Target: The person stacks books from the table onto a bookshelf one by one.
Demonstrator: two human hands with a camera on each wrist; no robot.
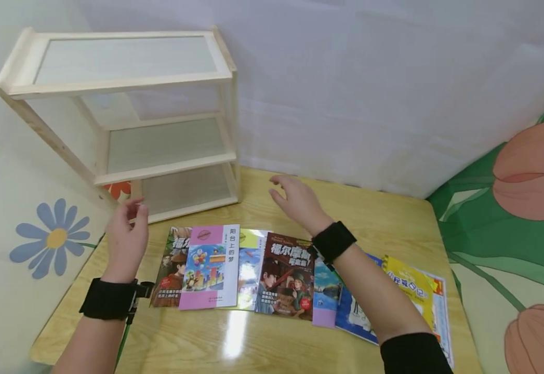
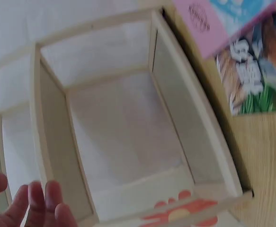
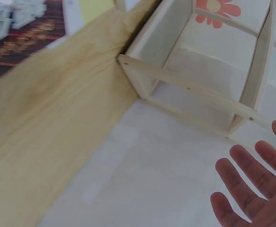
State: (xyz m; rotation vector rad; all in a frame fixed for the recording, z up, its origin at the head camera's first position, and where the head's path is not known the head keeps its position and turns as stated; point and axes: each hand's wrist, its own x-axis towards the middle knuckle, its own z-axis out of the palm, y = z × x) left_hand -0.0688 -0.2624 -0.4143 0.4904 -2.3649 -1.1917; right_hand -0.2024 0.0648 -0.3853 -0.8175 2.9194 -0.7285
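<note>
My left hand [image 1: 129, 231] hangs beside the front left of a pale wooden shelf [image 1: 169, 166], its fingers loosely bent and holding nothing. In the left wrist view its fingertips [image 2: 52, 194] overlap the shelf's frame. To the right of the shelf, my right hand [image 1: 300, 202] is raised over the table, fingers spread and nothing in them, as the right wrist view shows. Below the hands lies a row of books: a pink and white book [image 1: 210, 267] overlaps a brown one [image 1: 169, 291], and another brown book [image 1: 286, 275] lies in the middle. My right forearm covers part of a blue book [image 1: 353, 317].
The shelf has open tiers with grey panels and stands at the back left of the wooden table [image 1: 272, 348]. A yellow book [image 1: 412, 285] lies at the right end of the row. A white cloth wall [image 1: 346, 93] rises behind the table.
</note>
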